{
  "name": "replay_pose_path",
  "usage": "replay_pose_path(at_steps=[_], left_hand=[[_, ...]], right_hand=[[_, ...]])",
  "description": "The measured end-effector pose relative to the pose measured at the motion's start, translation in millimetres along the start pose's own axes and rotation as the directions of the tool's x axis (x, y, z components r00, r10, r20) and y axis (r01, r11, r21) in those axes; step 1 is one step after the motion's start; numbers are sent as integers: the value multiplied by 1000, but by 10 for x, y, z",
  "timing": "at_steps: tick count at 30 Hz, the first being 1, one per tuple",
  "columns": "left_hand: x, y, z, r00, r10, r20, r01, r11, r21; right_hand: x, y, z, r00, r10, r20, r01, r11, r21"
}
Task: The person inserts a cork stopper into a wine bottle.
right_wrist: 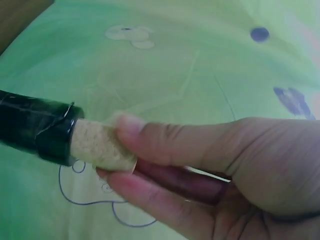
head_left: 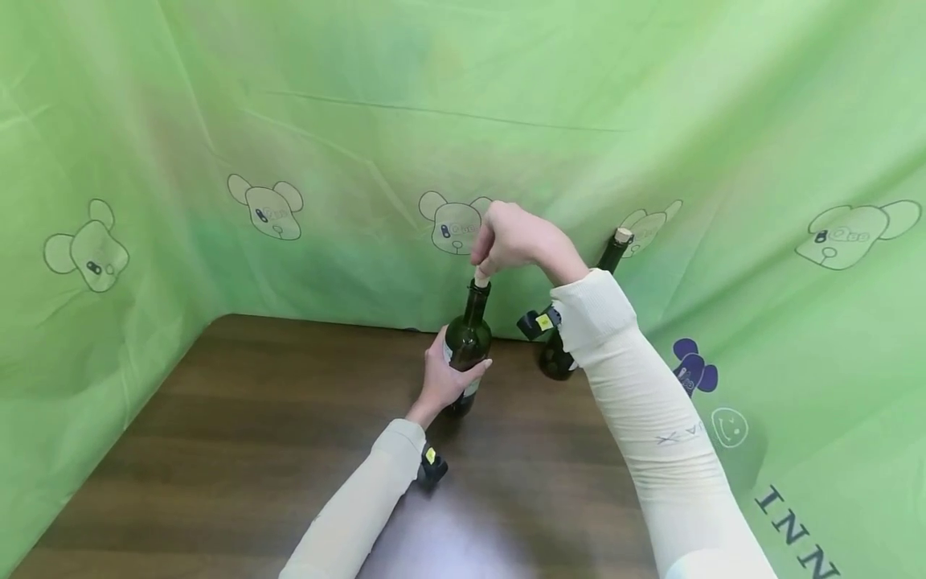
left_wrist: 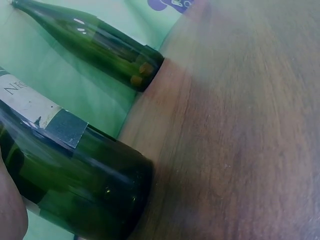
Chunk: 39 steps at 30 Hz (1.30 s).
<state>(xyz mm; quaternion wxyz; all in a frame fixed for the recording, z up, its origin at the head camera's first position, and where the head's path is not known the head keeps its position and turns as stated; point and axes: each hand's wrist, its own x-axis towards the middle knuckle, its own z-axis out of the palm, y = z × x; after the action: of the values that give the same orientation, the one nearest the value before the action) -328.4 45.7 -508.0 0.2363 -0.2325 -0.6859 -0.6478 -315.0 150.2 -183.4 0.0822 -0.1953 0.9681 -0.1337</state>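
A dark green wine bottle stands on the wooden table, its body gripped by my left hand. In the left wrist view the lower part of this bottle shows a torn pale label, with a bit of my hand at the left edge. Above the mouth, my right hand pinches a cork between thumb and fingers. The cork's end meets the bottle's mouth in the right wrist view, and most of its length sticks out. How far it goes inside is hidden.
Behind and to the right stands a second green bottle with a cork in its top, partly hidden by my right wrist. The brown table meets a green printed cloth at the back and sides.
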Motion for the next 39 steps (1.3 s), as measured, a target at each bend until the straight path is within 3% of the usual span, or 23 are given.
replay_pose_path(at_steps=[9,16,19,28,31,36,39], left_hand=[[-11,43,5,1000,1,7,-1,1000,-16],[-41,19,0,1000,9,-5,-9,1000,-25],[-36,11,3,1000,23,-3,-24,999,-30],[-97,0,20,999,28,-17,-28,999,-18],[-126,-18,-13,999,27,-19,-27,999,-22],[-84,-30,-86,999,33,-20,-33,999,-30],[-69,-7,-111,998,41,-42,-42,999,-17]], right_hand=[[-13,70,21,1000,13,-21,-12,999,41],[58,317,48,999,-39,38,28,966,257],[57,373,63,997,-68,32,56,956,287],[20,334,173,995,-99,3,94,957,274],[23,279,198,994,-106,0,103,969,226],[77,165,170,994,-108,-9,108,985,132],[122,171,165,994,-107,8,104,982,158]])
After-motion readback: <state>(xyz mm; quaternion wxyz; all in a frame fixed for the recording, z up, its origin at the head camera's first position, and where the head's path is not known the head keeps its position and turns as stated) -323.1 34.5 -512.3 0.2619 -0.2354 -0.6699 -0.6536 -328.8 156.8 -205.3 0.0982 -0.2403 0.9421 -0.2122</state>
